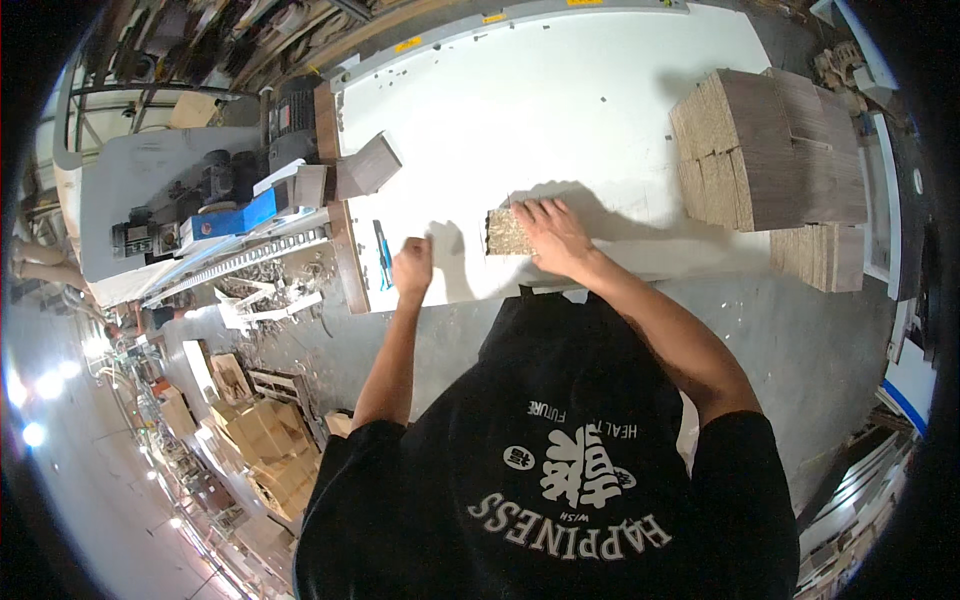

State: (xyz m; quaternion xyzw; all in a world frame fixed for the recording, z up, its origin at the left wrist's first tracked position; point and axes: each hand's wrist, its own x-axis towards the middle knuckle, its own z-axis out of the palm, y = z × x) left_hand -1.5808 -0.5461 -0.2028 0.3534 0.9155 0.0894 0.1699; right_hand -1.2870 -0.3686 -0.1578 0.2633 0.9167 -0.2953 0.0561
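Observation:
On the white worktable (450, 120), near its front edge, my right hand (553, 236) rests over a small block of chipboard pieces (508, 232) and grips its right side. The block's rough, speckled edges face up; the hand covers part of it. To the left, my left hand (412, 267) is closed, its fingers curled in; whatever they may hold is hidden. Beside that hand, a slim blue and black tool (383, 255) lies on the tabletop, its exact kind unclear.
Wood-grain chipboard blocks (775, 150) are stacked at the right end. A grey board piece (368, 166) lies at the table's left, beside a machine with a blue part (235, 216). Offcuts (265, 300) litter the floor at left, and cardboard boxes (265, 440) stand lower left.

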